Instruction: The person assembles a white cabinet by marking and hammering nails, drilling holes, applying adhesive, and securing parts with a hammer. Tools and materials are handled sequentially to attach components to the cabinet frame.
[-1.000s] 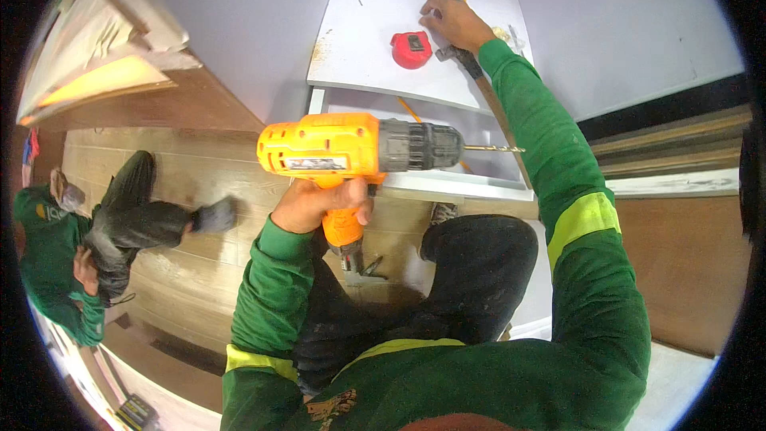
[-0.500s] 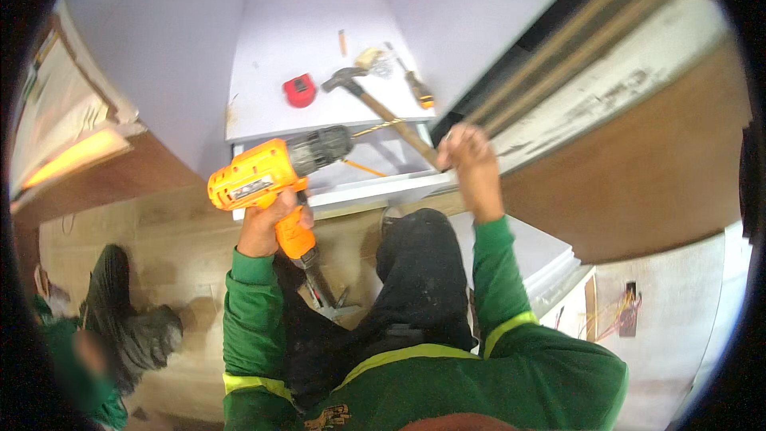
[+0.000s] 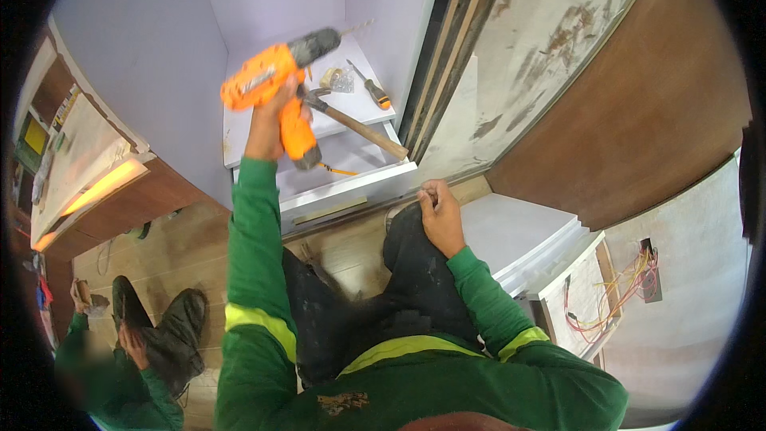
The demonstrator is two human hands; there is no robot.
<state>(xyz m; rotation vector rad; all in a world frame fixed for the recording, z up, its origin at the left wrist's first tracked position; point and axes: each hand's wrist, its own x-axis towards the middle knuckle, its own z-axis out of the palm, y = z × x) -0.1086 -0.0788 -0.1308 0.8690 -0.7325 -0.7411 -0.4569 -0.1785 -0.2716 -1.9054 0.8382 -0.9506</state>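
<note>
My left hand (image 3: 271,129) grips the handle of an orange and black cordless drill (image 3: 257,78), raised over a white cabinet shelf (image 3: 239,129). Its thin bit points to the upper right, apart from any surface. By my right knee, my right hand (image 3: 444,217) is closed with the fingertips pinched; whatever may be in them is too small to make out. A claw hammer (image 3: 359,128) lies across the shelf edge, its wooden handle reaching over the pulled-out drawer (image 3: 351,195). Beyond it are a screwdriver (image 3: 377,94) and a clear plastic bag (image 3: 344,81).
An orange pencil-like stick (image 3: 341,171) lies in the drawer. White panels (image 3: 511,231) are stacked to my right, near loose coloured wires (image 3: 610,295) at a wall box. A co-worker (image 3: 152,343) sits on the floor at lower left. A wooden bench (image 3: 112,207) stands left.
My left hand has lifted the drill up and away from me, now covering the red tape measure. The right hand has come back from the hammer handle's end to my knee.
</note>
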